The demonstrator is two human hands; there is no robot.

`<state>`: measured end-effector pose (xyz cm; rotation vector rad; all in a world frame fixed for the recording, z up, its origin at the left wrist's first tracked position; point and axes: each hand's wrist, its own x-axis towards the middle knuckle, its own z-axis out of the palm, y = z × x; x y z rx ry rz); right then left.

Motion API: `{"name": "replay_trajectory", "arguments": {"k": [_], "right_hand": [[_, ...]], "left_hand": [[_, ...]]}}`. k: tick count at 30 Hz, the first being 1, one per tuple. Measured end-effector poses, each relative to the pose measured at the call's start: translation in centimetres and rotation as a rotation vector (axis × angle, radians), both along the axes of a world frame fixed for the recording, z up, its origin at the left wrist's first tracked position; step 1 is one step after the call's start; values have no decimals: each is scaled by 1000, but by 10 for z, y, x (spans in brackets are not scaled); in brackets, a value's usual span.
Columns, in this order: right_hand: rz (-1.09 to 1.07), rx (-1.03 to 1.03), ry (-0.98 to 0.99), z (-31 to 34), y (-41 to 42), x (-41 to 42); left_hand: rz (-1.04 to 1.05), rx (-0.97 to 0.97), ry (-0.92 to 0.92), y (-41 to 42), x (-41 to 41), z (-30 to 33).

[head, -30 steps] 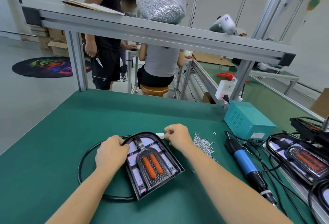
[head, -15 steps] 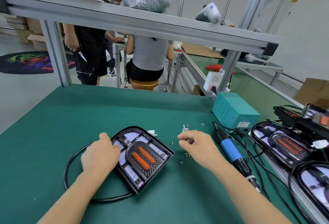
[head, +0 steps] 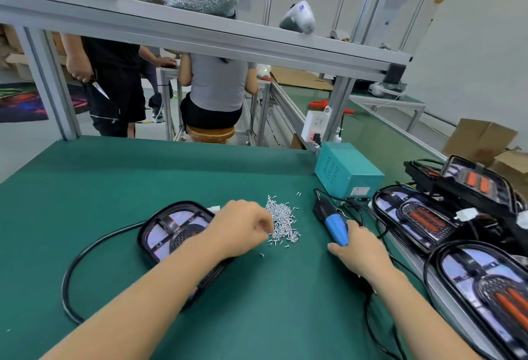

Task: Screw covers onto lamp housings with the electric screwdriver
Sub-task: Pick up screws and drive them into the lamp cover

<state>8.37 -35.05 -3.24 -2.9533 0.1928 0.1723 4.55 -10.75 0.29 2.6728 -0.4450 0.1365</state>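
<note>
Left hand point(head: 240, 226) is over the right edge of the lamp housing point(head: 171, 231), fingers curled down into the near edge of the screw pile point(head: 283, 223) — can't tell if it has a screw pinched. Right hand point(head: 361, 248) is wrapped around the lower body of the blue electric screwdriver point(head: 333, 221), which lies on the green mat point(head: 114, 182), cord end pointing away toward the teal power box point(head: 347, 171). The housing sits flat on the mat, cover side up, its black cable point(head: 71, 271) looping out to the left. More lamp units point(head: 414, 216) are stacked along the right edge of the bench — well apart from the housing.
</note>
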Motion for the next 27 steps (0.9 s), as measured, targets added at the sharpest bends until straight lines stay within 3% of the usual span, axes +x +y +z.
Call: {"name": "replay_trajectory", "arguments": {"k": [5, 8, 21, 27], "right_hand": [[-64, 92, -30, -3, -3, 5], [-122, 164, -55, -6, -3, 7], [-98, 100, -42, -9, 1, 24], [-85, 138, -72, -12, -2, 23]], "left_hand": [[-15, 313, 95, -24, 17, -14], [6, 406, 119, -27, 15, -21], [25, 480, 95, -30, 8, -22], [88, 321, 125, -14, 13, -6]]}}
